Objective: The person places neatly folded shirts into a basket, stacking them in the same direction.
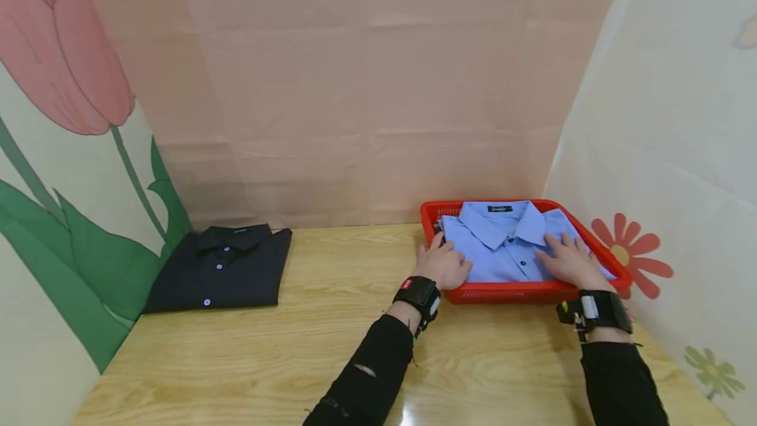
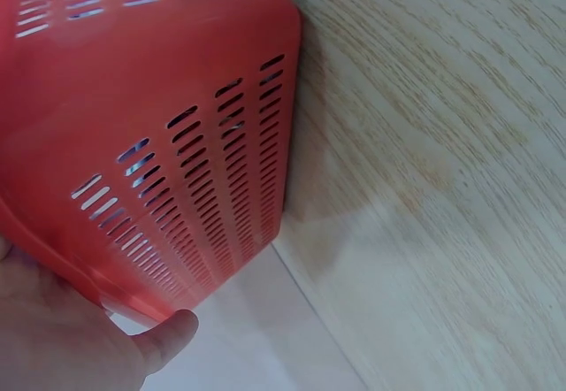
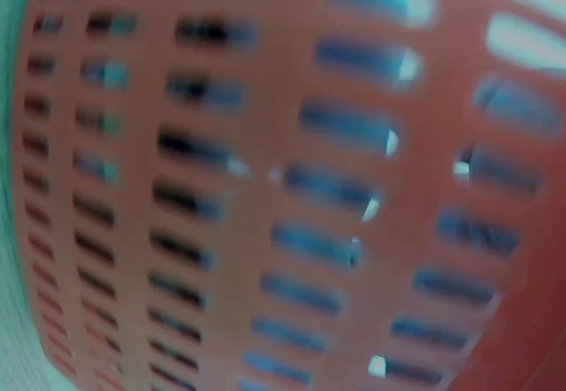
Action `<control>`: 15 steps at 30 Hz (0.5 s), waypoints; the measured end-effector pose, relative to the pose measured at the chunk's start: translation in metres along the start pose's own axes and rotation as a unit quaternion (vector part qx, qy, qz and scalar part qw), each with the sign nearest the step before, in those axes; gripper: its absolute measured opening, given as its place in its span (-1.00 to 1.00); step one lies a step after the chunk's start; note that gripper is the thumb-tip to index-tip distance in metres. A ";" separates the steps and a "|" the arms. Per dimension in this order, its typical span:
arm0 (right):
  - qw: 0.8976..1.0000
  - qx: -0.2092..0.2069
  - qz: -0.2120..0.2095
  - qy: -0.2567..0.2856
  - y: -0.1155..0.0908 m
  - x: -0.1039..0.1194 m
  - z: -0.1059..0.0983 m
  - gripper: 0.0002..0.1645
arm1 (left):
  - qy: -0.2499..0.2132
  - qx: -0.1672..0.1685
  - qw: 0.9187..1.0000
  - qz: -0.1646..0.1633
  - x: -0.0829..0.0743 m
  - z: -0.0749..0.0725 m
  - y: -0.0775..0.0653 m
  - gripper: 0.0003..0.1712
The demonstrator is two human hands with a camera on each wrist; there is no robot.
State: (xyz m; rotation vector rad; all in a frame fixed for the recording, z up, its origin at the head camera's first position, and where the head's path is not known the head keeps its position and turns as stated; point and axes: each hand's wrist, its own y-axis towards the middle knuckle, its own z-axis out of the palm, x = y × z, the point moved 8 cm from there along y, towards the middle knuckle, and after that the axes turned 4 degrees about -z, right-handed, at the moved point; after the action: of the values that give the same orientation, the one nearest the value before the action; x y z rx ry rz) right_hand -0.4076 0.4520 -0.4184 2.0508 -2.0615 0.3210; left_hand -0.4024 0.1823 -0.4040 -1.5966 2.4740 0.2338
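A light blue collared shirt [image 1: 503, 245], folded with its buttons up, lies in a red plastic basket [image 1: 497, 293]. My left hand [image 1: 440, 265] is at the basket's left side, reaching over the rim, with fingers on the shirt's left edge. In the left wrist view, part of that hand [image 2: 71, 338] shows beside the rim, one digit sticking out past it. Fingers spread, my right hand [image 1: 572, 263] rests on the right part of the shirt front. The right wrist view is filled by the slotted basket wall [image 3: 256, 179], blue cloth showing through; the right hand is hidden there.
A folded black shirt [image 1: 221, 271] with pale buttons lies at the left of the wooden table [image 1: 349, 321]. A pinkish-brown backdrop [image 1: 367, 97] rises behind. The right wall [image 1: 668, 150], printed with flowers, stands close to the basket; a tulip-printed wall [image 1: 35, 321] borders the left.
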 end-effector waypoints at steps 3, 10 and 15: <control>0.999 0.044 -0.006 0.001 0.001 -0.005 0.004 0.04 | -0.001 0.001 1.000 -0.002 0.000 0.000 -0.001 -0.51; 0.995 0.102 -0.007 0.002 0.005 -0.006 0.008 0.05 | -0.005 -0.002 1.000 -0.006 0.003 0.002 -0.001 -0.50; 0.998 0.060 -0.011 0.005 0.008 0.000 0.003 -0.03 | -0.018 -0.011 1.000 0.001 0.005 0.002 0.000 -0.50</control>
State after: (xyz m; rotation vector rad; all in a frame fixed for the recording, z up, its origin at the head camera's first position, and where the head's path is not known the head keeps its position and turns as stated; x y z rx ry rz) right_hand -0.4153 0.4513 -0.4209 2.1320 -2.0589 0.4613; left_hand -0.4047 0.1786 -0.4076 -1.5851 2.4550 0.2889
